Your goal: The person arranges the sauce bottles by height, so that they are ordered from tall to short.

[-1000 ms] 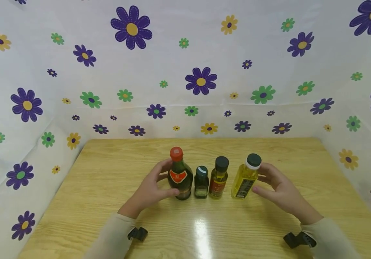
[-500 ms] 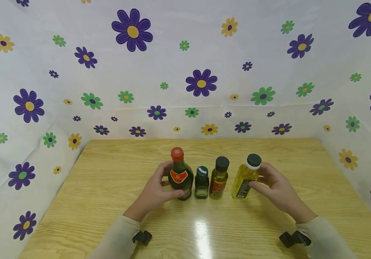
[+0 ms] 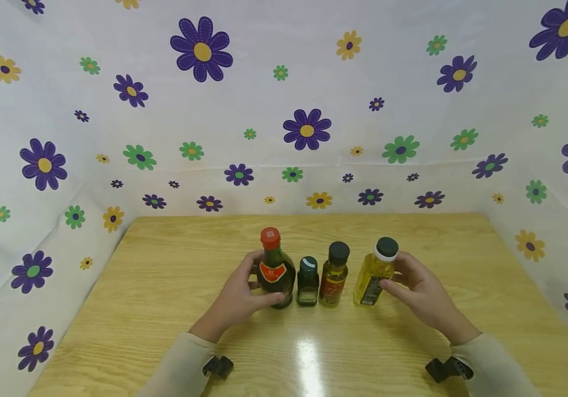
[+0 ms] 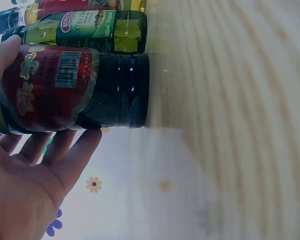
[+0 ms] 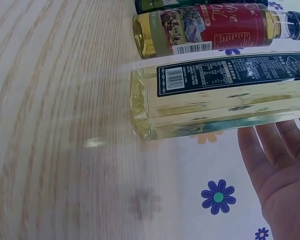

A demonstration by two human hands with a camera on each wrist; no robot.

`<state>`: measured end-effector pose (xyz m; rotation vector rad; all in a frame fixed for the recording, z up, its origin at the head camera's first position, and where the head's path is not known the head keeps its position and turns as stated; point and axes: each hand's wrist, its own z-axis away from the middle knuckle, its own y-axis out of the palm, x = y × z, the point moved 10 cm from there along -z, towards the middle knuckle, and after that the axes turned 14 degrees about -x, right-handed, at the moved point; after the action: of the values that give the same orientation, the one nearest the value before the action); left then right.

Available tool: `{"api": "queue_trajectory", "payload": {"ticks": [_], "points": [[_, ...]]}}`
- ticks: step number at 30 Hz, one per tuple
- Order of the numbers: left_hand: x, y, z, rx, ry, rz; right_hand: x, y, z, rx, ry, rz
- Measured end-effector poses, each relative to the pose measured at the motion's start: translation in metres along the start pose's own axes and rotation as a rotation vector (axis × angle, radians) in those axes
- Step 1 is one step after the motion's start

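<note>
We see the left hand (image 3: 241, 298) holding the red-capped bottle (image 3: 277, 278), its thumb laid across the front of the dark glass and its fingers behind. The right hand (image 3: 425, 295) holds the clear bottle of yellow oil (image 3: 374, 278) the same way: thumb on the dark printed label, fingers around the far side. Each hand is opened only as wide as its bottle.

Between the two hands we find two more bottles. Nearer the left hand, just beside the bottle it holds, stands the small green Borges bottle (image 3: 307, 286); from the left wrist we can read "125ml Original" on its label. Next, toward the right hand, stands the olive oil bottle with a red label (image 3: 332, 284) and a dark cap, close to the green one and with a gap between it and the bottle in the right hand.

All four bottles stand in a row on the wood-grain surface (image 3: 165, 264), which reaches beyond both hands. Behind each hand we see a pale sleeve and a black strap at the wrist. Past the hands, and out to either side of them, hangs the white flower-patterned cloth (image 3: 244, 110).
</note>
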<state>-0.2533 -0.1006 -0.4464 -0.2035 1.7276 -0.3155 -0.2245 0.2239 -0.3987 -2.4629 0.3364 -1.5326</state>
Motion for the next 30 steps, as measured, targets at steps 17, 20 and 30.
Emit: {"api": "queue_trajectory", "payload": {"ticks": [17,20,30], "points": [[0.001,-0.009,-0.002,-0.046,0.030,-0.014,-0.003,-0.001,0.002,-0.032,-0.013,0.025],[0.001,-0.013,-0.002,-0.057,0.037,-0.021,-0.003,0.000,0.001,-0.026,-0.014,0.005],[-0.002,-0.023,-0.007,-0.079,0.043,0.002,-0.004,0.000,0.000,-0.029,-0.008,-0.003]]}}
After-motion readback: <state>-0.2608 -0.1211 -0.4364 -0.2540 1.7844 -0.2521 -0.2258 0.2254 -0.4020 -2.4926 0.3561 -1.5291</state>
